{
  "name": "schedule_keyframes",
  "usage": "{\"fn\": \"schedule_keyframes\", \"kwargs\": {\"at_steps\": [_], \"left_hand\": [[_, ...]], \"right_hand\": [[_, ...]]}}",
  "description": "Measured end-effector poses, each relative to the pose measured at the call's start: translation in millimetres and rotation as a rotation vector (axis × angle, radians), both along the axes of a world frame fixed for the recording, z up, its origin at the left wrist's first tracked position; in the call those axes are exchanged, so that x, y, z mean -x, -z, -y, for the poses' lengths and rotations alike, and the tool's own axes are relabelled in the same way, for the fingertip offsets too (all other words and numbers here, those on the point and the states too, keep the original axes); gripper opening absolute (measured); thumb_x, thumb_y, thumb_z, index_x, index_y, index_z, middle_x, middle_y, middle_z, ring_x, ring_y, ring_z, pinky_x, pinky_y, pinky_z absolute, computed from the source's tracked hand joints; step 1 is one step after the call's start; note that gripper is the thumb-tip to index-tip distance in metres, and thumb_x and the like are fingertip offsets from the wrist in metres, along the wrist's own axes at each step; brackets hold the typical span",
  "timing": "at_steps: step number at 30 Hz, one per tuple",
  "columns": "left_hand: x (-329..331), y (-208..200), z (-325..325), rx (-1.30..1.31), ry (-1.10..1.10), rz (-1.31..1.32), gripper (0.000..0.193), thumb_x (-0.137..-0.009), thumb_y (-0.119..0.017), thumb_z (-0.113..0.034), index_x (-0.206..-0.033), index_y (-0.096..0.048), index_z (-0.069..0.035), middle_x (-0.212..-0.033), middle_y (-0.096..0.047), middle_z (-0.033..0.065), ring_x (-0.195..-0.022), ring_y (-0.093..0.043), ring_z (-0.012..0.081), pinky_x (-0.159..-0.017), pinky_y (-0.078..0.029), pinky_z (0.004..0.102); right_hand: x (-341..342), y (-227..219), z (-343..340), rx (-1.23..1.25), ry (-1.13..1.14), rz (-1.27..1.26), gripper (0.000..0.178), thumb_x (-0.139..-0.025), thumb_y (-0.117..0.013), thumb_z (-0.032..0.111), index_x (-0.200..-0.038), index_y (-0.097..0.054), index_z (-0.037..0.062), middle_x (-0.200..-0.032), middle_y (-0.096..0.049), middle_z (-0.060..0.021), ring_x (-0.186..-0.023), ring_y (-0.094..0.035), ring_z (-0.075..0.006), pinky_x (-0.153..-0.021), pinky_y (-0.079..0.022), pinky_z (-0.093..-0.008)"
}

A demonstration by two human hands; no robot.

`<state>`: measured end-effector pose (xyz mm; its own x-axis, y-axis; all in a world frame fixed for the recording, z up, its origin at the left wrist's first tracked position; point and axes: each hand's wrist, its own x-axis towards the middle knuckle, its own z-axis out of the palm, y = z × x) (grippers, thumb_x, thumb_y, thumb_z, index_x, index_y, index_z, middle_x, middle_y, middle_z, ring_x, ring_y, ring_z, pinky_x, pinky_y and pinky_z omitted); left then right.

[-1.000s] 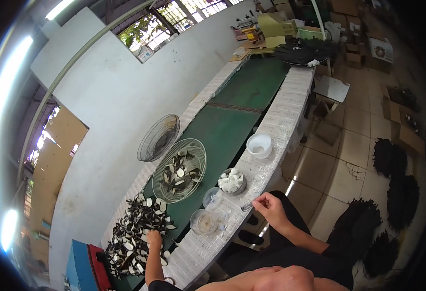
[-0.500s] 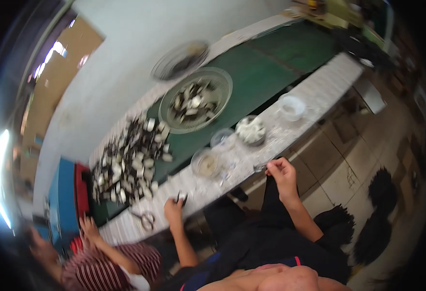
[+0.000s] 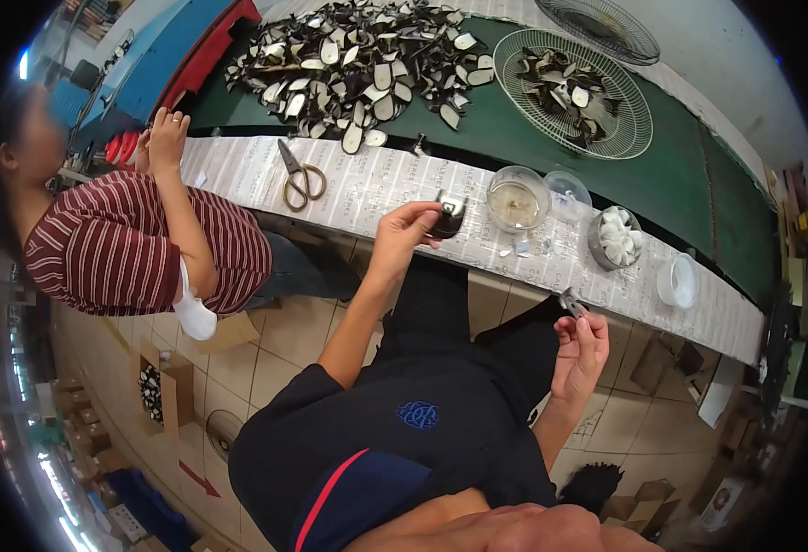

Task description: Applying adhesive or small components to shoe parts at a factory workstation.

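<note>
In my left hand (image 3: 398, 241) is a glossy black curved piece (image 3: 450, 213), pinched between thumb and fingers above the table's near edge. A small square detail shows on its face. My right hand (image 3: 580, 357) is closed at the fingertips on a small grey metal piece (image 3: 570, 301), whose exact kind is too small to make out. It is held just off the table's front edge. Between my hands stand a clear round tub with murky liquid (image 3: 517, 204) and a metal bowl of white wads (image 3: 617, 238).
Scissors (image 3: 299, 182) lie on the paper-covered strip (image 3: 356, 189). Behind is a heap of black-and-white pieces (image 3: 367, 69); a wire basket (image 3: 640, 112) holds more. Clear cups (image 3: 676, 281) stand right. At left, a person in a striped top (image 3: 146, 241) works beside a red-and-blue machine (image 3: 169, 60).
The view has swung left, bringing more of the co-worker and floor into sight. My left hand still holds the black piece, now more plainly visible. My right hand keeps its pinch.
</note>
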<state>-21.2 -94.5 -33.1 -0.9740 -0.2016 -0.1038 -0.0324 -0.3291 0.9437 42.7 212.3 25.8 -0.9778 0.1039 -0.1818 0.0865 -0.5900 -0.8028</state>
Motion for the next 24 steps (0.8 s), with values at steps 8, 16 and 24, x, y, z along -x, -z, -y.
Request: {"fn": "schedule_keyframes", "kwargs": {"at_steps": [8, 16, 24], "left_hand": [[-5.5, -6.5, -13.8, -0.163, 0.049, 0.054, 0.036, -0.096, -0.058, -0.014, -0.126, -0.05, 0.004, -0.102, -0.064, 0.0092, -0.082, -0.064, 0.0143, -0.072, -0.057, 0.0294], [-14.1, 6.6, -19.5, -0.539, 0.226, 0.142, 0.032, -0.098, -0.054, -0.024, -0.118, -0.055, 0.0, -0.111, -0.064, 0.0098, -0.099, -0.063, 0.0175, -0.091, -0.053, 0.0414], [-18.7, 14.7, -43.9, -0.622, 0.339, 0.247, 0.039, -0.101, -0.048, -0.03, -0.126, -0.048, 0.0, -0.118, -0.061, 0.0155, -0.109, -0.063, 0.0258, -0.094, -0.053, 0.0365]], "right_hand": [[17.7, -23.2, 28.2, -0.147, -0.049, -0.124, 0.011, -0.091, -0.06, 0.004, -0.1, -0.059, -0.002, -0.111, -0.061, -0.0163, -0.082, -0.062, -0.0183, -0.077, -0.051, -0.032], [21.0, -17.2, 35.0, -0.145, -0.039, -0.114, 0.01, -0.09, -0.06, 0.001, -0.099, -0.059, -0.0034, -0.109, -0.061, -0.0169, -0.08, -0.061, -0.0174, -0.077, -0.051, -0.0301], [16.6, -13.1, 31.4, -0.259, -0.037, -0.1, 0.011, -0.092, -0.059, 0.006, -0.101, -0.059, -0.0015, -0.111, -0.061, -0.0146, -0.079, -0.06, -0.0153, -0.075, -0.048, -0.0278]]}}
